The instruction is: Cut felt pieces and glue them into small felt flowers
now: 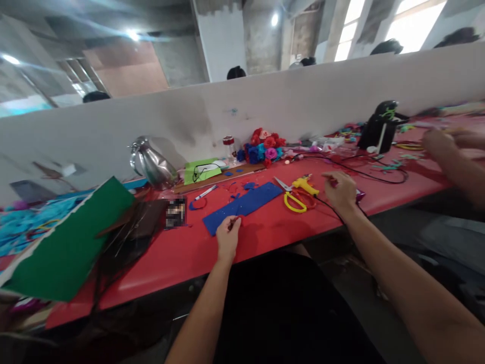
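At the near edge of the red table, my left hand (227, 240) is closed in a pinch on a small red piece (239, 218), whose shape is too small to tell. Just beyond it lies a blue sheet (252, 202), with small blue scraps (248, 186) behind. My right hand (343, 192) is raised on the right, its fingers curled together; something dark red seems to show at the fingertips, but I cannot make it out. Between the hands rest scissors (294, 203) with yellow handles, blades apart, and a yellow glue gun (306, 186) with a black cord.
Fabric-like flowers (265, 146) and a silver jug (151, 162) stand along the wall. A marker (205, 192) lies left of the blue sheet. Farther left are a green sheet (71, 247) and a brown bag (132, 232). Another person's hands (441, 144) are beside a black jug (379, 129).
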Demonstrator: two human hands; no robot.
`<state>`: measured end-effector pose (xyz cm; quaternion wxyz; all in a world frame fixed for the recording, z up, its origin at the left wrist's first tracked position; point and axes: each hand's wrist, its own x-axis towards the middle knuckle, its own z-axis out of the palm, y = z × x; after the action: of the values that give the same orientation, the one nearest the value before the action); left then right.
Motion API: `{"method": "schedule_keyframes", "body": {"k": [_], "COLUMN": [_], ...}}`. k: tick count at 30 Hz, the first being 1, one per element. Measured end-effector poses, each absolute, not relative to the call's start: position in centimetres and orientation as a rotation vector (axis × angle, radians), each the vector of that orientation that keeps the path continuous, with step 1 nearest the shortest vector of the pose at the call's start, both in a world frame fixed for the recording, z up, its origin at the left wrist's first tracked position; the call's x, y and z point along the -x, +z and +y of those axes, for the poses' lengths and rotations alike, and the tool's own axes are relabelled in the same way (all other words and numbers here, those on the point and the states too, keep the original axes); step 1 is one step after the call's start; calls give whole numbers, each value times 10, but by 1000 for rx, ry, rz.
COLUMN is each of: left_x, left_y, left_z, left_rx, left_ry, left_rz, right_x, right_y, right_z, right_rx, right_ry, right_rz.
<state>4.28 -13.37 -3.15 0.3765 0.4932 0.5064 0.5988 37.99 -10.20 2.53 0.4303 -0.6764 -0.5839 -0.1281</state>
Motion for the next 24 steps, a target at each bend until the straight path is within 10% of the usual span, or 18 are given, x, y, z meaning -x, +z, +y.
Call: {"method": "schedule_keyframes", "body": {"k": [24], "left_x": [-43], "left_y": [-28], "left_z": [-139], "left_rx": [-1598], "left_ry": [1279], "left_rz": [1547], "right_x": [-371], "right_y": [5], "right_z": [-34], "right_rx": [2335], "right_ry": [16], "right_rz": [-1899]}}
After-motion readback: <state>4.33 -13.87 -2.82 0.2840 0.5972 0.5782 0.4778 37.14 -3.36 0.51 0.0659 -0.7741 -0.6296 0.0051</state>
